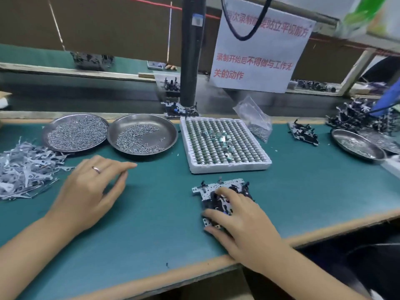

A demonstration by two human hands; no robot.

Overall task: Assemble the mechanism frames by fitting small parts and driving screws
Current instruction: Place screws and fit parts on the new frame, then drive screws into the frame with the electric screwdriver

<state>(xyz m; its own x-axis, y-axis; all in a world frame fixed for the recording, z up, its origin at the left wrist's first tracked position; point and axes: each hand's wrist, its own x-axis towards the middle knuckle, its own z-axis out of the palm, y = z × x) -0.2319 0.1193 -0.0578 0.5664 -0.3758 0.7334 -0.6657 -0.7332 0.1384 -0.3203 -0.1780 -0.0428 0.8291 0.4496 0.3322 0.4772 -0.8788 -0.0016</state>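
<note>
Holding a mechanism frame (218,191) flat on the table (151,224) near its front edge, right hand (242,219) grip curled over it, fingertips on its left side. Left hand (93,182) hovers empty, fingers loosely spread, between the loose metal stampings (23,167) and the two screw dishes (142,135). Risks, as judged: the frame sits close to the edge, so a shove could tip it off; a careless reach could scatter screws or knock the foam tray of small parts (223,144); fingers covering the frame could hide screw holes.
</note>
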